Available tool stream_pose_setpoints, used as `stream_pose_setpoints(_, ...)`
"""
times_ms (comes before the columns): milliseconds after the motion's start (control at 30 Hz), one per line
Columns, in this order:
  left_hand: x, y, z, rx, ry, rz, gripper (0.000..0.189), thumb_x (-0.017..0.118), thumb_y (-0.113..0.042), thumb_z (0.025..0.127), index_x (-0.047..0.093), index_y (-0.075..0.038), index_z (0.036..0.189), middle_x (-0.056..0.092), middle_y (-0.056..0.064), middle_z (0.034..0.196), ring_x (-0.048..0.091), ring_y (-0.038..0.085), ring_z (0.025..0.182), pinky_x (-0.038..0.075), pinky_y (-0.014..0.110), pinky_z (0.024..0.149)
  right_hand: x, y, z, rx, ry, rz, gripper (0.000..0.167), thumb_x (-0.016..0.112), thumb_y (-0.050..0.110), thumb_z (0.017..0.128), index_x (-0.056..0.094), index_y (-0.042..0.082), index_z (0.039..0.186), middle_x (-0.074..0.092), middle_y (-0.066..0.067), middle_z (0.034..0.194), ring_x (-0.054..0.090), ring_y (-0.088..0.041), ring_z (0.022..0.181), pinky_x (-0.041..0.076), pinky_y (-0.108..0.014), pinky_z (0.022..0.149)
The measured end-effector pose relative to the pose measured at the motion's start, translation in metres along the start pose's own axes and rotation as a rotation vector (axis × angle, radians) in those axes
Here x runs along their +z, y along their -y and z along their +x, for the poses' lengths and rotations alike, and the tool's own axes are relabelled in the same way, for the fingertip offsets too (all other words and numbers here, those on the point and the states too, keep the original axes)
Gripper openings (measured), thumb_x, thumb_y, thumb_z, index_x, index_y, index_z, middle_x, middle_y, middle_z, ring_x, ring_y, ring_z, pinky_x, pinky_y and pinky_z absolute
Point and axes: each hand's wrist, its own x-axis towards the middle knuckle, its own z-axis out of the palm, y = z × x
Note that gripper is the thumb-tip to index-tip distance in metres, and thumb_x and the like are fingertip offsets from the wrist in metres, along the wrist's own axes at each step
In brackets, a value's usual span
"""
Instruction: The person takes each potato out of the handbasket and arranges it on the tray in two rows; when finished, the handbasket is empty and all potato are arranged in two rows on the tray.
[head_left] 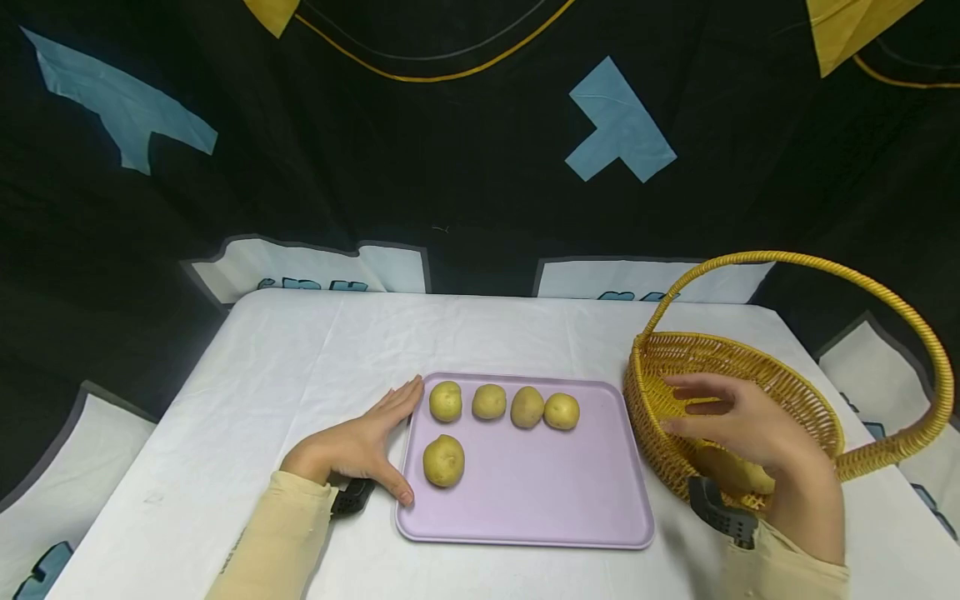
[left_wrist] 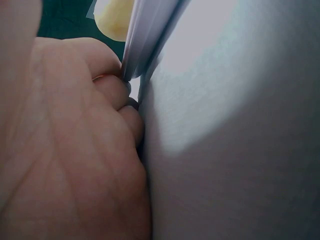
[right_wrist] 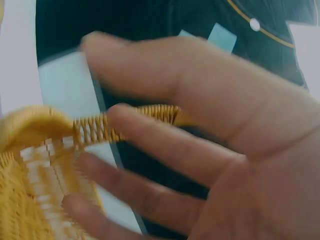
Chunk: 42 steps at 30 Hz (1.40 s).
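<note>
My left hand (head_left: 360, 450) rests at the left edge of a lilac tray (head_left: 525, 500), fingers along the rim and thumb over the near-left side. In the left wrist view its fingertips sit right at the tray's edge, low against the cloth. On the tray, several potatoes (head_left: 489, 402) stand in a row at the back, and a single potato (head_left: 443, 461) lies nearer the front left. My right hand (head_left: 750, 421) is over a yellow wicker basket (head_left: 720, 354), fingers spread and holding nothing. Below it, potatoes (head_left: 723, 471) lie inside the basket, partly covered by the hand and wrist.
The basket's tall arched handle (head_left: 825, 265) rises over its right side. A white cloth (head_left: 300, 375) covers the table. Behind hangs a dark curtain (head_left: 420, 183) with blue and yellow patches.
</note>
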Motion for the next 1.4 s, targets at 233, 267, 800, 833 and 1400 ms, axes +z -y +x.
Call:
stream_pose_setpoints(233, -0.001, 0.000, 0.000, -0.002, -0.004, -0.001, 0.152, 0.099, -0.045, 0.051, 0.002, -0.003, 0.161, -0.004, 0.016, 0.167, -0.006, 0.042, 0.150, 0.003, 0.058, 0.119, -0.011, -0.019, 0.000, 0.080, 0.023, -0.084, 0.071, 0.085, 0.035, 0.082, 0.059, 0.003, 0.139, 0.057, -0.027, 0.134, 0.060, -0.035, 0.110, 0.056, -0.038, 0.081)
stream_pose_setpoints(267, -0.001, 0.000, 0.000, -0.002, -0.005, -0.001, 0.152, 0.099, -0.045, 0.051, 0.002, -0.003, 0.161, -0.004, 0.016, 0.167, -0.006, 0.042, 0.150, 0.002, 0.058, 0.119, -0.013, -0.021, 0.001, 0.092, 0.027, -0.085, 0.070, 0.085, 0.034, 0.082, 0.059, 0.002, 0.139, 0.057, -0.027, 0.134, 0.059, -0.036, 0.111, 0.055, -0.038, 0.081)
stream_pose_setpoints(800, -0.001, -0.001, 0.000, -0.003, -0.009, -0.013, 0.151, 0.099, -0.044, 0.052, 0.003, -0.003, 0.161, -0.005, 0.016, 0.167, -0.007, 0.042, 0.150, 0.001, 0.058, 0.119, -0.014, -0.048, 0.001, 0.290, 0.115, 0.085, 0.067, 0.085, 0.014, 0.080, 0.056, -0.005, 0.137, 0.059, -0.022, 0.120, 0.060, -0.026, 0.088, 0.055, -0.038, 0.073)
stream_pose_setpoints(833, -0.001, -0.001, 0.000, -0.003, -0.009, -0.016, 0.151, 0.099, -0.043, 0.052, 0.003, -0.003, 0.161, -0.004, 0.016, 0.167, -0.007, 0.043, 0.150, 0.001, 0.058, 0.119, -0.013, -0.049, 0.001, 0.286, 0.125, 0.115, 0.066, 0.084, 0.011, 0.080, 0.054, -0.006, 0.137, 0.060, -0.022, 0.118, 0.061, -0.025, 0.085, 0.056, -0.039, 0.072)
stream_pose_setpoints(1400, 0.002, 0.001, 0.000, -0.002, -0.011, -0.018, 0.150, 0.099, -0.044, 0.052, 0.004, -0.004, 0.161, -0.004, 0.015, 0.168, -0.007, 0.042, 0.150, 0.002, 0.058, 0.119, -0.004, -0.055, 0.009, 0.287, 0.130, 0.058, 0.046, 0.081, 0.001, 0.078, 0.066, -0.005, 0.121, 0.062, -0.014, 0.107, 0.059, -0.026, 0.089, 0.055, -0.038, 0.074)
